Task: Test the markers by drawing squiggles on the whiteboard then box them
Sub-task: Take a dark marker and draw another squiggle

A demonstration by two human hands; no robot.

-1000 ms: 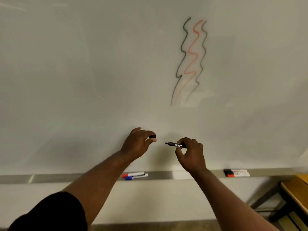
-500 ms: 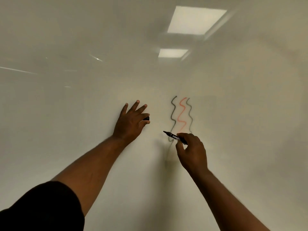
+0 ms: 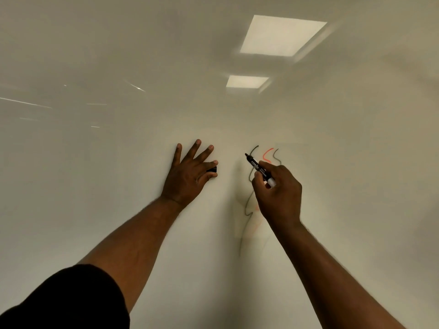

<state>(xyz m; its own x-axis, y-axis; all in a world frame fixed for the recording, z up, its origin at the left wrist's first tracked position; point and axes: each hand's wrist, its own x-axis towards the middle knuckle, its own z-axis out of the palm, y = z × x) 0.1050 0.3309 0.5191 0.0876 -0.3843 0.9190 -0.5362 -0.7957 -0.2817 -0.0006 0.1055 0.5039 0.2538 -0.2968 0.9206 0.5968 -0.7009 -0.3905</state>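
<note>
A: The whiteboard takes all the space in front of the person, and two ceiling lights reflect in it. What do the hands do?

B: The left hand lies on the board with fingers spread, and pinches a black cap between thumb and first finger. The right hand grips the black marker, fingers curled around it. Its tip points up-left, just beside the squiggles. If it touches the board, I cannot tell.

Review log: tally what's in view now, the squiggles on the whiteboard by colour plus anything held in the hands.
Black squiggly lines: 2
Red squiggly line: 1
Uncapped black marker: 1
Black marker cap: 1
Total: 5
</note>
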